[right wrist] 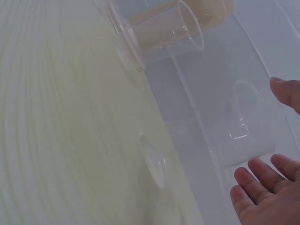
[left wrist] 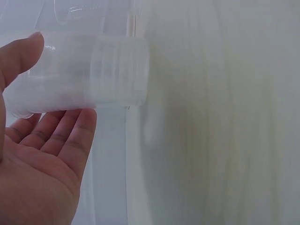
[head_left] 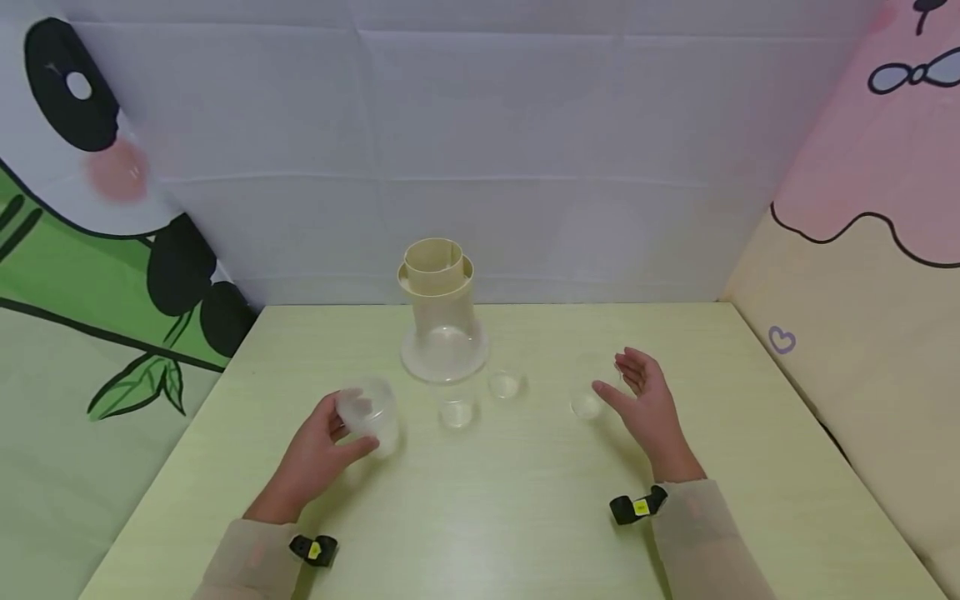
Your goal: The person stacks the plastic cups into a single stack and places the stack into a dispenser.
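Observation:
My left hand grips a clear plastic cup, thumb on the near side and fingers around the far side. In the left wrist view the held cup looks cloudy, with rings at its table-side end; whether others are nested in it I cannot tell. On the right, my right hand is beside another clear cup standing on the table. Thumb and fingers are spread about this cup in the right wrist view; contact is unclear. Two more clear cups stand between the hands.
Toward the back of the table are pale yellow cylinders, one inside another, above a clear body with a wide round base. A white cloth wall rises behind. Printed panels flank both sides.

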A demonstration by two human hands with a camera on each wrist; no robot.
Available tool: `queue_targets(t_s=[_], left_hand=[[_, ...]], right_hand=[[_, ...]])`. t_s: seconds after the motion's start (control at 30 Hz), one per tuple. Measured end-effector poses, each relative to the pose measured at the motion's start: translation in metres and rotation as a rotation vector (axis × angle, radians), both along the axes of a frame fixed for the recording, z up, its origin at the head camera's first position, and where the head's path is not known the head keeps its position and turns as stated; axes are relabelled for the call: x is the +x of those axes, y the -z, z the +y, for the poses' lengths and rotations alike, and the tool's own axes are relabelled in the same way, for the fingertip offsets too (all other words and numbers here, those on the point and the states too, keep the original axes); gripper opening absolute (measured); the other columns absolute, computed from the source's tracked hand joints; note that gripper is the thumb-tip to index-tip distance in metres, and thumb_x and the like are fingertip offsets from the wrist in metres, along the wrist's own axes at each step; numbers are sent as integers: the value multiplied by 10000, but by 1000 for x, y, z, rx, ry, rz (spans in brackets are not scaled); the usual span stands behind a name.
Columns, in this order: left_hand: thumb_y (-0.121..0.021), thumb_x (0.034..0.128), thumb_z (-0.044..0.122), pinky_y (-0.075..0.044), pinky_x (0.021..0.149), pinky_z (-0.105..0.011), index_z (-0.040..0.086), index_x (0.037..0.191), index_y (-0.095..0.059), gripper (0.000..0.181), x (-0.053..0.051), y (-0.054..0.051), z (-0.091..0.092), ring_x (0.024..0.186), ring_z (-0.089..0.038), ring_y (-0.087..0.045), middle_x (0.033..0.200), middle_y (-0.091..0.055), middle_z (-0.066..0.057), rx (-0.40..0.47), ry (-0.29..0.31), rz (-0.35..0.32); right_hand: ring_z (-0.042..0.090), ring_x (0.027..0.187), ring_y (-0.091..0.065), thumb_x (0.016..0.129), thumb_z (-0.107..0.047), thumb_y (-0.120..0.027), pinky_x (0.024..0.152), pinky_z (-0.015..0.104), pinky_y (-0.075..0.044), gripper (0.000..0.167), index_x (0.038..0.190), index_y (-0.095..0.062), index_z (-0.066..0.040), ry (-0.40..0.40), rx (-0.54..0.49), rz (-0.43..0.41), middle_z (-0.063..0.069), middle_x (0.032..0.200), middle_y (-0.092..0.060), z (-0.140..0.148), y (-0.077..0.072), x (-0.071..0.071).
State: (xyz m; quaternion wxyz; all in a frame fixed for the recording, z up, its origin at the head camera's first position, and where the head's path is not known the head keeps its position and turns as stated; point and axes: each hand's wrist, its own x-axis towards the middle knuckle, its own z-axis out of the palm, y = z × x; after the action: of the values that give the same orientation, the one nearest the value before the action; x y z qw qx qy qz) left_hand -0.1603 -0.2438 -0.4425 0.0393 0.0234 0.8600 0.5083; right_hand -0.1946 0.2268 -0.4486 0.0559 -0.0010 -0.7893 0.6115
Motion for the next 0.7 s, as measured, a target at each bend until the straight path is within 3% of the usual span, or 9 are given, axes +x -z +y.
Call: queue_targets(t_s=[0.33,0.7], left_hand=[[-825,906,263,-424,1098,-586,54,1544,-321,840,1,-1,2,1385,-429,-484,1533,-462,-226,-5,-8,-25],[-821,910,244,-428,1094,-583,30,1536,-322,829,2,0,0,1370,-436,-498,1518,-473,-243,-15,4,2]], right_hand=[[284,1512,-308,904,-326,-826,1235,409,-253,967,1609,-220,-59,-32,-18,-91,140,1623,-350,1,12,-1],[279,1490,-361,900,-294,-831,1240,398,-242,900,1582,-292,-59,-67,-15,-85,144,1590,-415,-4,22,-2]])
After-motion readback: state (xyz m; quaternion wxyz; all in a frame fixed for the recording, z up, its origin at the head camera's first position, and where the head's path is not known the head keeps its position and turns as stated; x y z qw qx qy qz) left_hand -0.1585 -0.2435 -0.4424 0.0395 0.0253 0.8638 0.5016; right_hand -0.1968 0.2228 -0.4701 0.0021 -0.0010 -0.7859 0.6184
